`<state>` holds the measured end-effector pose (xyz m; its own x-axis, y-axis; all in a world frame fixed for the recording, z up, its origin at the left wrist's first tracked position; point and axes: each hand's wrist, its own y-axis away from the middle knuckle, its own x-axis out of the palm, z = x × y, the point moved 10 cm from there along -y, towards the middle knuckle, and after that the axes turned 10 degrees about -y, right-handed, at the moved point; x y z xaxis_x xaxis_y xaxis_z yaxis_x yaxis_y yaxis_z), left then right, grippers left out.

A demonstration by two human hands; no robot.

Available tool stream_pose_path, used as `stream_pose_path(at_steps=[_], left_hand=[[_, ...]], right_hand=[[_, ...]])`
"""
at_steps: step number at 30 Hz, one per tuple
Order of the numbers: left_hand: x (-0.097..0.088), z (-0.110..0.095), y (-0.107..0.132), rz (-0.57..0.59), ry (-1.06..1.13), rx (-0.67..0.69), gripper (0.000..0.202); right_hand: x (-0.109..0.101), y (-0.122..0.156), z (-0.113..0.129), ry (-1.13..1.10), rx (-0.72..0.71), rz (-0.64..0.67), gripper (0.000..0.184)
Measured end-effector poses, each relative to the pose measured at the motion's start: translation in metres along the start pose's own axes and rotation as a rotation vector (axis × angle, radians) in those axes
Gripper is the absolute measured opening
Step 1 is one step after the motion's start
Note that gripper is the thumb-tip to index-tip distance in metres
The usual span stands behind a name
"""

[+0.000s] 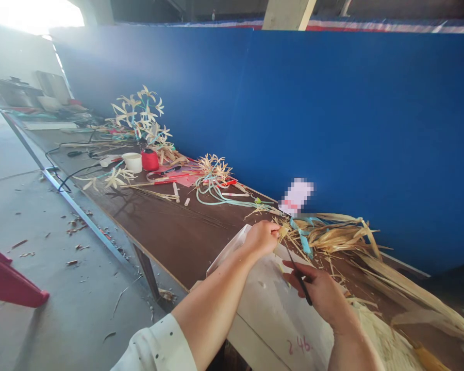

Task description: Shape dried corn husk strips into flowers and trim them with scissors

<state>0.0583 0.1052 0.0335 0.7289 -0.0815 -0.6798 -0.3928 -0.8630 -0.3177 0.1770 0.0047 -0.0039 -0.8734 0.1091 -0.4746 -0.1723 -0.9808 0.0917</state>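
My left hand (260, 238) is closed in a pinch on a small yellowish piece of corn husk (283, 231). Black-handled scissors (303, 287) are in my right hand (321, 291), their blades pointing up toward that piece. Whether the blades touch it I cannot tell. Both hands are above a pale board (272, 288) with "2.46." written on it. Just beyond lies a bundle of dried corn husks (334, 234), with a light-blue strip (304, 241) beside it. Thin husk scraps are scattered around my fingers.
Along the brown table (170, 226) stand husk flowers (141, 116), a white cup (132, 162), a red thread spool (150, 160) and light-blue stems (216, 196). A blue partition (332, 118) runs behind. A red stool (11, 278) is on the floor at left.
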Motion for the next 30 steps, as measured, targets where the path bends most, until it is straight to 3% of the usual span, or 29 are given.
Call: stream_pose_path(at_steps=[30], left_hand=[[-0.0001, -0.0030, 0.0004, 0.020, -0.057, 0.012, 0.028]], right_hand=[[0.0047, 0.0000, -0.0035, 0.008, 0.034, 0.030, 0.052]])
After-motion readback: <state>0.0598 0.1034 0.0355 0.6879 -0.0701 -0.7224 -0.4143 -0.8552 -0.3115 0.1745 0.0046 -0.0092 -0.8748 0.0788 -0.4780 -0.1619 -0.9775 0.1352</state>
